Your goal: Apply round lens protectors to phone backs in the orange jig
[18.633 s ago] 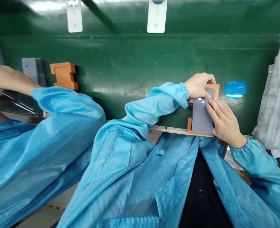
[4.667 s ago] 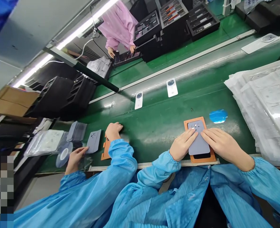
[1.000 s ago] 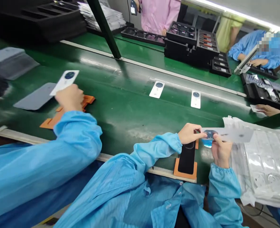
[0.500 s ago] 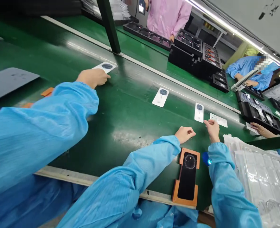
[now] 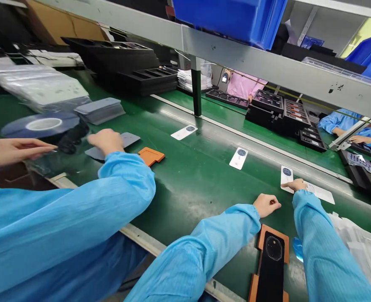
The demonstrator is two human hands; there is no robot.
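Note:
My left hand (image 5: 267, 205) hovers over the green work surface with its fingers curled into a pinch; whatever may be between them is too small to make out. Below it lies a black phone-shaped panel (image 5: 270, 268) with a round camera ring, set in an orange fixture (image 5: 280, 234). My right hand (image 5: 295, 185) stretches its index finger onto the lower edge of a white card (image 5: 286, 178) bearing a dark disc. Another white card (image 5: 322, 193) lies just beyond that hand, partly covered by it. Beside my right sleeve is a shiny blue piece (image 5: 298, 248).
At left, a co-worker's hands (image 5: 105, 141) are over grey sheets (image 5: 130, 139), near a tape roll (image 5: 40, 125) and an orange block (image 5: 151, 156). White cards (image 5: 239, 158) line the belt. A metal rail (image 5: 141, 26) crosses above; clear plastic trays (image 5: 361, 247) lie right.
The view has swung left and up. My right hand has moved onto the white card's edge. The co-worker's hand has left a white card and moved back to the grey sheets.

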